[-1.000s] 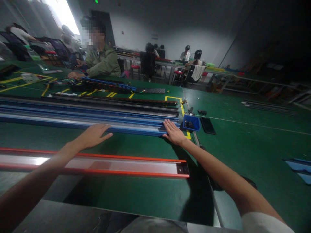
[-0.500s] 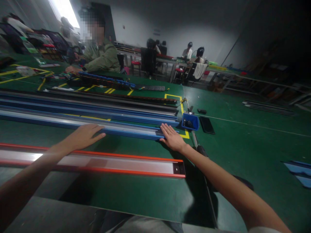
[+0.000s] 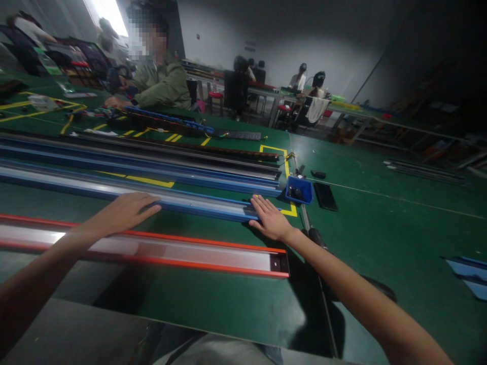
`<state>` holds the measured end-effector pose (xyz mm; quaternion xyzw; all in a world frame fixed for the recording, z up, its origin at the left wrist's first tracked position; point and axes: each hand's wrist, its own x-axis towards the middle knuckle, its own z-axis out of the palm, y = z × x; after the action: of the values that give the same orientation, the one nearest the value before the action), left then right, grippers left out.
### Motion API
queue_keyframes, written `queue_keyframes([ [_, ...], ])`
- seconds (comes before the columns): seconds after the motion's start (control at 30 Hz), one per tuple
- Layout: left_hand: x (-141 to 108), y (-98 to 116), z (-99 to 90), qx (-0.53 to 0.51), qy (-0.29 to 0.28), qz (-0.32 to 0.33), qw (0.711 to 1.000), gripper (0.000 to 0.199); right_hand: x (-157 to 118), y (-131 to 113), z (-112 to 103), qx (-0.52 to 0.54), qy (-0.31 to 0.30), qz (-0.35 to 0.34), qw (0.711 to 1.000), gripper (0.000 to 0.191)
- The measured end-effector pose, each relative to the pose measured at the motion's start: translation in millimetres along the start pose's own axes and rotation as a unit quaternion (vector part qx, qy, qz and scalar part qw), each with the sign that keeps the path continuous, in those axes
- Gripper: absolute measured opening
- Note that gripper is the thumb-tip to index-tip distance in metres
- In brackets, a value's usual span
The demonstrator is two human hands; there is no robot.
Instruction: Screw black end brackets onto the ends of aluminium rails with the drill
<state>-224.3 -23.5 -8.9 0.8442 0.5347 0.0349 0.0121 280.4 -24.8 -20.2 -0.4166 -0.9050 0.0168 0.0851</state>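
Note:
A long blue channel with a pale, shiny inside (image 3: pixel 209 204) lies across the green table. My left hand (image 3: pixel 129 212) rests over its near edge, fingers stretched out and thumb apart. At the channel's right end, my right hand (image 3: pixel 271 221) lies flat with its fingers extended over the end. Whether either palm presses down I cannot tell. Nearer to me, beneath my left forearm, is an orange-edged channel (image 3: pixel 228 258) with a pale inside and a dark end piece (image 3: pixel 279 264).
Further blue and black channels (image 3: pixel 213 178) lie behind. Right of them are a blue bin (image 3: pixel 299 190) with dark small parts, a black phone (image 3: pixel 325 196) and a dark-handled tool (image 3: pixel 315 236). A co-worker in a green jacket (image 3: pixel 167 83) sits across the table.
The view has tilted slightly, raising the left ends of the channels in the picture. My left hand appears a little further left; my right hand stays at the blue channel's end.

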Motion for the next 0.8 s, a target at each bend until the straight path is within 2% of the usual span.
queue_keyframes([
  [0.33,-9.6,-4.4,5.7,-0.006,-0.004,-0.012,1.000,0.088,-6.2,-5.8,-6.2,0.034,-0.038,0.002,0.999,0.090],
  [0.57,-19.2,5.2,-2.9,-0.028,-0.022,-0.067,0.997,0.081,-9.7,-11.2,-9.8,0.055,-0.074,0.016,0.996,0.095],
  [0.8,-29.0,8.1,-4.6,-0.040,-0.012,-0.068,0.997,0.076,-12.4,-20.8,-17.4,0.075,-0.123,0.027,0.989,0.105],
])
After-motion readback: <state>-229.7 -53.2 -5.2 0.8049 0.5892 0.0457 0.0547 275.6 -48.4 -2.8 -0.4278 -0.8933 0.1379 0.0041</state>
